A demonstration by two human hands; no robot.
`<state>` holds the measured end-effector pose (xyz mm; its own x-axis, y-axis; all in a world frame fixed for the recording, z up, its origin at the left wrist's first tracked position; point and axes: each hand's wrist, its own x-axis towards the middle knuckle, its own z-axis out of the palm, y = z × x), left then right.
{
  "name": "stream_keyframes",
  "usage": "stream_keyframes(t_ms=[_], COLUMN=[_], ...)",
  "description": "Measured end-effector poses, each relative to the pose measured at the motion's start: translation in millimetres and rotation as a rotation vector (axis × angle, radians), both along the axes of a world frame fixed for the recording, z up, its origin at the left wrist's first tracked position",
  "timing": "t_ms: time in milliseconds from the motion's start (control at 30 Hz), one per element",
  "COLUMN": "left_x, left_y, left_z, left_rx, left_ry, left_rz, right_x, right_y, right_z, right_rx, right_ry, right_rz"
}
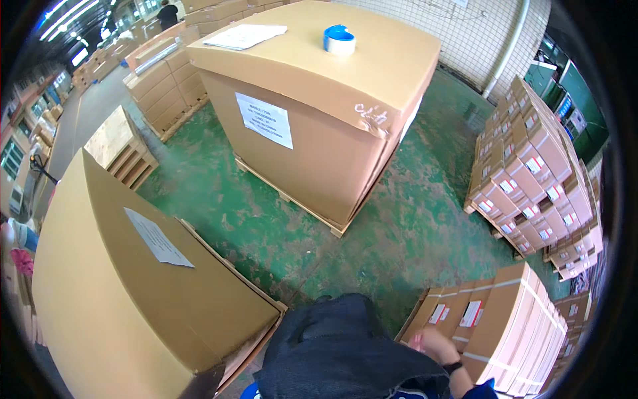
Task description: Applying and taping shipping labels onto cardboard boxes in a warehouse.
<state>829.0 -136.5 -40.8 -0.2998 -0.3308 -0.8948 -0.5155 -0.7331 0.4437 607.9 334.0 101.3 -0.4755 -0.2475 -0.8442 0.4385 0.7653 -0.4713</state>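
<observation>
At the lower right my right hand [435, 344], with a dark band on the wrist, is in front of strapped brown cartons [505, 299]. Its fingers look curled and slightly blurred; a small reddish patch shows at their tips, too unclear to name. Whether the hand touches the cartons I cannot tell. My left hand is out of the picture; only a bit of blue clothing shows beside the dark garment [339, 352] on my body. Ahead stands a large lidded cardboard box [279, 166] on a wooden pallet, bearing a roll of blue-and-white tape [339, 41] and paper sheets [244, 36].
Close on the left stands another big cardboard box [179, 286] with a white label. Pallets of stacked cartons [531, 166] line the right side. A wooden crate-like pallet stack [119, 146] and more cartons are at the far left. A person [167, 14] stands in the background.
</observation>
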Motion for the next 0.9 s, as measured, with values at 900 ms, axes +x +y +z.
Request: stream_keyframes(t_ms=[900], left_x=[-262], left_y=[-139], left_z=[23], left_rx=[0.207], left_ry=[-0.054], left_rz=[0.626], right_x=[-478], right_y=[-307], right_z=[378], right_rx=[-0.175], right_ry=[0.952], right_rz=[0.708])
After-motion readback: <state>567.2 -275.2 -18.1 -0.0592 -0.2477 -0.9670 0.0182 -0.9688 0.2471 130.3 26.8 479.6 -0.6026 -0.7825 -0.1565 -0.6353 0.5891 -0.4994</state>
